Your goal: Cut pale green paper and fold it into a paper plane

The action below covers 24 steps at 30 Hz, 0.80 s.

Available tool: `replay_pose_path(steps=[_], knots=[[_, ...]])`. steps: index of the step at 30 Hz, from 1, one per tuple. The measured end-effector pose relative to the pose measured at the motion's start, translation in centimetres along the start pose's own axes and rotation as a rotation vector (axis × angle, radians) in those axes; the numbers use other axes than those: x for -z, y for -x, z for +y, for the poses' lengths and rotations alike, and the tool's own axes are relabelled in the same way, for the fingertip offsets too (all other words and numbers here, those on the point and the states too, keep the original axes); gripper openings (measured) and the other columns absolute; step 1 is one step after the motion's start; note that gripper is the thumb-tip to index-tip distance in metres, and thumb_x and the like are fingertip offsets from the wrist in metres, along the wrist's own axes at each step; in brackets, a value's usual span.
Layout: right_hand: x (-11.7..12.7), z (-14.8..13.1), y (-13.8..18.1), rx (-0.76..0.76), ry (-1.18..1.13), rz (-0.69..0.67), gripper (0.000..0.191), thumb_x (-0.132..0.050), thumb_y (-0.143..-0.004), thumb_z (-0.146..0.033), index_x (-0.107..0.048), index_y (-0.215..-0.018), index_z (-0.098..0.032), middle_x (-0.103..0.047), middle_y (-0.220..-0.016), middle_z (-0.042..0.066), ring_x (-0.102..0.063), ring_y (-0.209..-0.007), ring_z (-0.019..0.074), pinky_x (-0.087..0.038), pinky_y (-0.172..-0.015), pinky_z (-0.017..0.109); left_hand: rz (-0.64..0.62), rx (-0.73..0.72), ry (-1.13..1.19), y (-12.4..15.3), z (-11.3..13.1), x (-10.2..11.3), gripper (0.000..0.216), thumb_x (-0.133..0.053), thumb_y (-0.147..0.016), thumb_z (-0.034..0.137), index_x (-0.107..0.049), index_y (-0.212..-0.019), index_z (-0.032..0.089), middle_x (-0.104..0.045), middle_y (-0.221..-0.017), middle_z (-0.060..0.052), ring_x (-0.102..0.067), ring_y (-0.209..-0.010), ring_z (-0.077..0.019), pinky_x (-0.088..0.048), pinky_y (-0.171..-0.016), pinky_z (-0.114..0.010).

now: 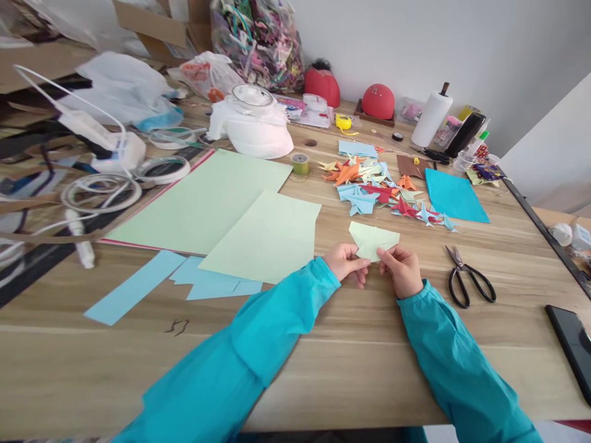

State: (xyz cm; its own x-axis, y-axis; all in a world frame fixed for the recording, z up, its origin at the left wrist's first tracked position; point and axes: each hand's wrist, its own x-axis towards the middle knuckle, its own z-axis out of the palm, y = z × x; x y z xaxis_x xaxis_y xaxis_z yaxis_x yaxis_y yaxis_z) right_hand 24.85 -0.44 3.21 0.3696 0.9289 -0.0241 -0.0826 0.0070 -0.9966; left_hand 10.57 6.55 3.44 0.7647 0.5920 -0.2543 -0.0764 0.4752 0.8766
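Note:
A small folded piece of pale green paper (370,241) is held up between both hands, just above the table. My left hand (345,262) pinches its lower left side, and my right hand (402,268) grips the lower right side with the thumb on the front. Left of them lies a large pale green sheet (272,237), partly over a stack of green sheets (207,191). Beyond the hands sits a pile of folded paper figures (362,200) in blue, orange, red, yellow and green.
Black-handled scissors (467,277) lie open to the right, with a phone (572,344) at the right edge. Blue paper strips (136,286) lie at left. Further back are a thread spool (300,163), turquoise paper (456,195), coiled white cable (101,192) and red domes (378,102).

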Motion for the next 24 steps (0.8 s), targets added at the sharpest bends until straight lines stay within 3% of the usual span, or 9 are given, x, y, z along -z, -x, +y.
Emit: replay_pose_path(steps=[10,15,24], knots=[[-0.09,-0.45,0.16,0.014,0.063,-0.064,0.037,-0.076,-0.063,-0.047,-0.056,-0.052,-0.017,-0.056,-0.043,-0.003,-0.047,-0.040,0.0089,-0.037,-0.044,0.023,0.060,0.003,-0.061,0.02,0.14,-0.49,0.046,-0.086,-0.046,0.044,-0.063,-0.060,0.007,-0.063,-0.051,-0.004,-0.061,-0.042,-0.0143,-0.054,-0.042,-0.025],[-0.05,-0.24,0.13,-0.022,0.004,-0.076,0.043,-0.067,-0.069,-0.056,-0.058,-0.054,-0.017,-0.056,-0.045,-0.002,-0.049,-0.039,0.0091,-0.037,-0.042,0.023,0.043,0.016,-0.056,0.15,0.25,-0.49,0.040,-0.085,-0.051,0.039,-0.063,-0.059,0.007,-0.063,-0.049,-0.004,-0.060,-0.041,-0.0145,-0.053,-0.042,-0.026],[-0.14,-0.23,0.14,-0.017,0.017,-0.078,0.042,-0.068,-0.069,-0.055,-0.060,-0.055,-0.016,-0.057,-0.046,-0.002,-0.049,-0.039,0.0088,-0.037,-0.042,0.022,0.045,0.016,-0.009,0.15,0.45,-0.57,0.044,-0.087,-0.043,0.041,-0.062,-0.056,0.007,-0.062,-0.048,-0.004,-0.059,-0.040,-0.0143,-0.051,-0.039,-0.026]])
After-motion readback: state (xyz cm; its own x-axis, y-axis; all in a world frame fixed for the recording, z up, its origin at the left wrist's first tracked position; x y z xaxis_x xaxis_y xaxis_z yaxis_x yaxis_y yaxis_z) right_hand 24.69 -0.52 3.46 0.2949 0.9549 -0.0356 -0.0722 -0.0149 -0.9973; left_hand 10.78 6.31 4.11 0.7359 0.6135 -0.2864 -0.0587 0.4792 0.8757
